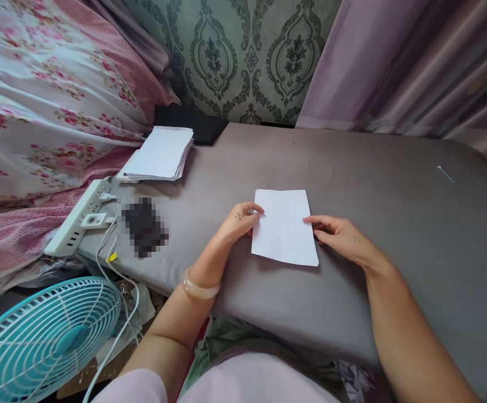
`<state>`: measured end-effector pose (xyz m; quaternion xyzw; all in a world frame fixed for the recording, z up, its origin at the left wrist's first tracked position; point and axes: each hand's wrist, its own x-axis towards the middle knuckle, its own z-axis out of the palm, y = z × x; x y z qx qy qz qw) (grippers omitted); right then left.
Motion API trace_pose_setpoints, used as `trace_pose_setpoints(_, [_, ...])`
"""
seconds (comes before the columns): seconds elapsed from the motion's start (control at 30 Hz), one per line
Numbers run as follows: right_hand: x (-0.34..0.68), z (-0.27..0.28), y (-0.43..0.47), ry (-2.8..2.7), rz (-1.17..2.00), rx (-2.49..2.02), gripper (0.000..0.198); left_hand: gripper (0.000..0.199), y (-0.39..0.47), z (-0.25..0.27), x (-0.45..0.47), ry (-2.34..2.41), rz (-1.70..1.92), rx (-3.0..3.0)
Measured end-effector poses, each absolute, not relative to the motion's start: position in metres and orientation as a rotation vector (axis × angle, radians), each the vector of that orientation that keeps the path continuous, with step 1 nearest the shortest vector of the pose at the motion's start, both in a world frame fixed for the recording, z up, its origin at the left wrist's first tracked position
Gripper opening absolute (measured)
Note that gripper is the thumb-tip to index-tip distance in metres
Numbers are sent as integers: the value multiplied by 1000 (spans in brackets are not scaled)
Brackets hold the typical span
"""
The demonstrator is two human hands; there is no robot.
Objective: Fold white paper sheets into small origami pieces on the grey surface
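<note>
A white sheet of paper point(284, 229) is in front of me over the grey-covered surface, its near edge slightly raised and casting a shadow. My left hand point(241, 220) grips its left edge, with fingertips on top and the thumb close by. At the right edge, my right hand point(338, 236) pinches the paper, index finger on its upper face and the other fingers beside or under it. The sheet looks blank, and faint crease lines show across it. Whether it is one layer or more, I cannot tell.
A stack of white paper point(162, 154) lies at the back left, by a black flat item point(204, 126). Left of me are a power strip point(79, 215) with cables, a pixelated dark object point(145, 226) and a blue fan point(59, 341). A thin stick point(446, 174) lies far right.
</note>
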<state>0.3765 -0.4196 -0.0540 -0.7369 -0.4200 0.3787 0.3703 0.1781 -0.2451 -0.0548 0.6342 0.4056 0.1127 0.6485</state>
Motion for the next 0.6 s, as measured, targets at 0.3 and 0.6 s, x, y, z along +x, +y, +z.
trace_pose_setpoints(0.3, [373,-63,-410,-1274,427,-1972,22,25,-244,-44,181,956,271,1280])
trace_pose_setpoints(0.6, [363,-28,-417,-866,99,-1725,23,26,-245,-29,169,517,568,1466])
